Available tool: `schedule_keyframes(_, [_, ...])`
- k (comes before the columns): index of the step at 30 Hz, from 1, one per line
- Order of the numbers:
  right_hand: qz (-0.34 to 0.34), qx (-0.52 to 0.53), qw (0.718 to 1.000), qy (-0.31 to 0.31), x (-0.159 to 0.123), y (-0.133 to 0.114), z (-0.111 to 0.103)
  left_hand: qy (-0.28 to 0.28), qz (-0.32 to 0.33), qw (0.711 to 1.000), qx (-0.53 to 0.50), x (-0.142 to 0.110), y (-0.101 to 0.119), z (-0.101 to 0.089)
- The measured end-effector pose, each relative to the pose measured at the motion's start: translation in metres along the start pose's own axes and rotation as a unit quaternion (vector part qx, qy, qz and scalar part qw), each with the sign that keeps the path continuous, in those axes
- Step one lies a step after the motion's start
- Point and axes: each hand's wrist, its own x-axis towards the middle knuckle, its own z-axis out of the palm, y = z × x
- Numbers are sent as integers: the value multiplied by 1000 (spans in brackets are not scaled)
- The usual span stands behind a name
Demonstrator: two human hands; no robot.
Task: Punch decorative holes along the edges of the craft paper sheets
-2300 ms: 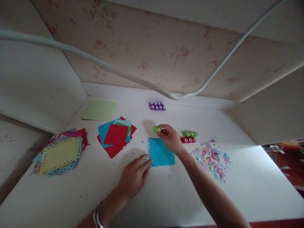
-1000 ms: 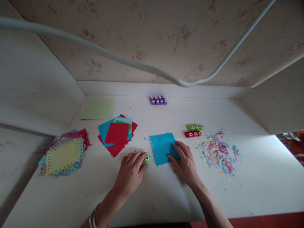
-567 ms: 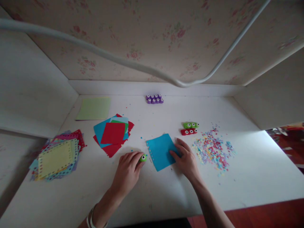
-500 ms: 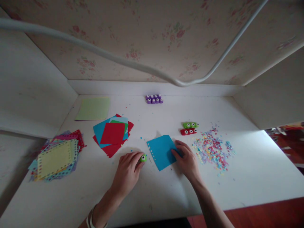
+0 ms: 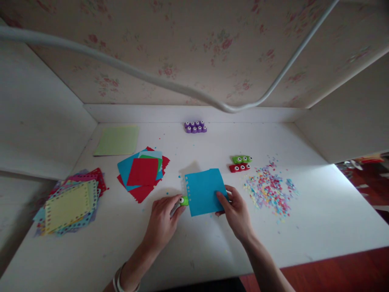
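Note:
My left hand [image 5: 164,217] pinches a small green craft punch [image 5: 184,200] with a white round button, tipped toward the sheet. My right hand [image 5: 235,209] grips a blue square of paper [image 5: 203,192] by its right edge, thumb on top and fingers beneath. The blue paper is lifted a little off the table, and a row of small punched notches runs down its left edge. That edge lies right at the punch; whether it sits inside the punch's slot I cannot tell. Green punches [image 5: 242,159] and red punches [image 5: 240,167] stand in short rows behind my right hand.
Purple punches [image 5: 195,127] stand at the back of the white table [image 5: 194,251]. Red, blue and green sheets [image 5: 142,172] lie left of centre, with a pale green sheet [image 5: 117,140] behind. Punched sheets [image 5: 68,205] are piled far left. Loose confetti [image 5: 272,188] spreads on the right.
The green punch went from my right hand to my left. My right hand took the blue paper by its right side, turned it, raised it and brought its notched edge to the punch.

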Motion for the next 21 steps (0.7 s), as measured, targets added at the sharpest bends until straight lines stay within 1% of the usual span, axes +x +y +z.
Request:
schedule_keyframes(8, [-16, -24, 1000, -2, 0, 4, 0, -7, -2, 1000, 3, -2, -3, 3])
schedule_keyframes(12, [-25, -41, 999, 10, 1, 3, -1, -19, 0, 1000, 6, -3, -4, 4])
schedule_keyframes(16, [-41, -82, 996, 18, 0, 1, 0, -39, 2, 999, 8, -4, -2, 3])
schedule_keyframes(21, [-67, -152, 986, 5, -4, 0, 3, -48, 9, 999, 14, -2, 2, 0])
